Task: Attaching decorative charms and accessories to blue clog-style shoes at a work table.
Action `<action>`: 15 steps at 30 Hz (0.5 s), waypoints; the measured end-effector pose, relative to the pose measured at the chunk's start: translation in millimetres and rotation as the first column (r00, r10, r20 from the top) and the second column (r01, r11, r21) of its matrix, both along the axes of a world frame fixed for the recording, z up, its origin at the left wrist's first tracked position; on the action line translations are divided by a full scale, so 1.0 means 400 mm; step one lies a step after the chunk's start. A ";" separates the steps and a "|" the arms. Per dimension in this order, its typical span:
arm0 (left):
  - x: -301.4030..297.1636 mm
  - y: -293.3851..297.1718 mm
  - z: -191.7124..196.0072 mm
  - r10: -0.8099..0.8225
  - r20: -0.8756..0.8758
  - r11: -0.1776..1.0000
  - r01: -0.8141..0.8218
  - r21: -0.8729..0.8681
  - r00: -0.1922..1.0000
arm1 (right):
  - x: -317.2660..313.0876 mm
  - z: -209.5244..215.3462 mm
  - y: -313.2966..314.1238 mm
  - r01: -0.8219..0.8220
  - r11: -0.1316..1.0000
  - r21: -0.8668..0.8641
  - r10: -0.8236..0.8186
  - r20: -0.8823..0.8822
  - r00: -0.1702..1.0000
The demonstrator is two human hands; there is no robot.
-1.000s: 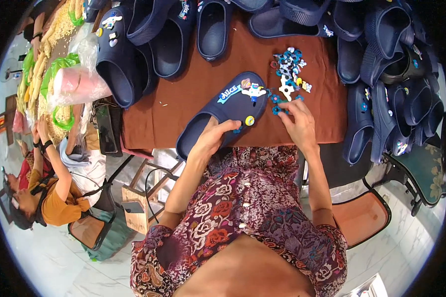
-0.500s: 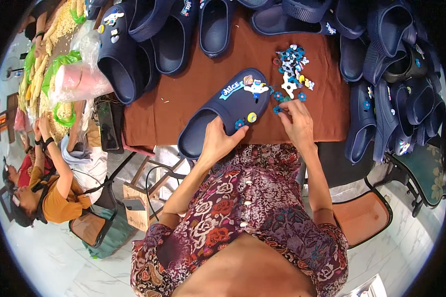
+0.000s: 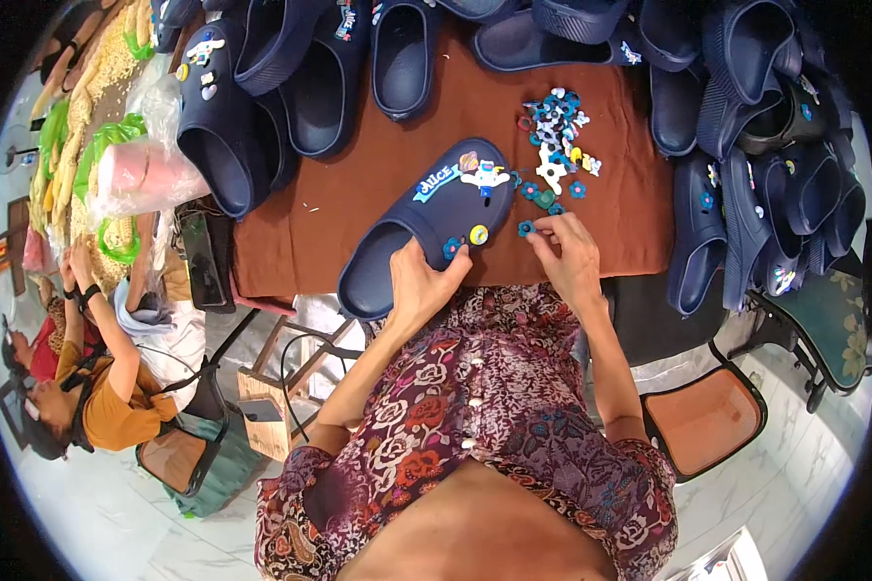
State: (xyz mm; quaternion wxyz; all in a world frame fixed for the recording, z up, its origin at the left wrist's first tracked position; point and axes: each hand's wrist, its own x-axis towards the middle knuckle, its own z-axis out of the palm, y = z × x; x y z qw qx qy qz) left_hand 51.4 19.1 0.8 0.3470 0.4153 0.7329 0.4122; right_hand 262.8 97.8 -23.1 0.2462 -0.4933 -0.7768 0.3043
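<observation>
A navy clog (image 3: pixel 363 271) lies tilted on the brown cloth with its toe pointing away to the right. My left hand (image 3: pixel 424 283) is closed on the clog's near side, fingers inside the foot opening and thumb outside by a blue flower charm (image 3: pixel 451 249). A yellow round charm (image 3: pixel 479 234), a white character charm (image 3: pixel 484 176) and a lettered banner charm (image 3: pixel 438 182) also sit on its upper. Right of the clog, my right hand (image 3: pixel 570 254) pinches a loose blue flower charm (image 3: pixel 526 229) between thumb and fingertips. Beyond it is a pile of small charms (image 3: pixel 554 121).
Many navy clogs (image 3: pixel 402 58) line the table's far edge, with more stacked at the right (image 3: pixel 698 228). A pink plastic-wrapped roll (image 3: pixel 150 179) lies at the left. Past it, a person in an orange top (image 3: pixel 121 402) works by a heap of corn. An orange-seated chair (image 3: pixel 702 421) stands at the right.
My right hand has drawn the blue flower charm a little nearer and left, away from the pile. My left hand keeps its hold on the clog. The whole view has shifted slightly.
</observation>
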 end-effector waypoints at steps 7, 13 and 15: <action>0.003 0.007 0.004 0.030 0.016 1.000 -0.030 0.005 0.999 | 0.020 -0.013 0.046 0.155 0.985 0.076 -0.155 -0.006 0.988; -0.010 0.000 -0.001 0.058 0.005 0.998 -0.058 -0.001 0.998 | 0.028 -0.011 0.114 0.183 0.950 0.254 -0.210 0.082 0.974; -0.009 0.001 0.002 0.047 -0.018 0.999 -0.047 0.014 0.999 | 0.025 -0.019 0.139 0.186 0.950 0.250 -0.218 0.104 0.970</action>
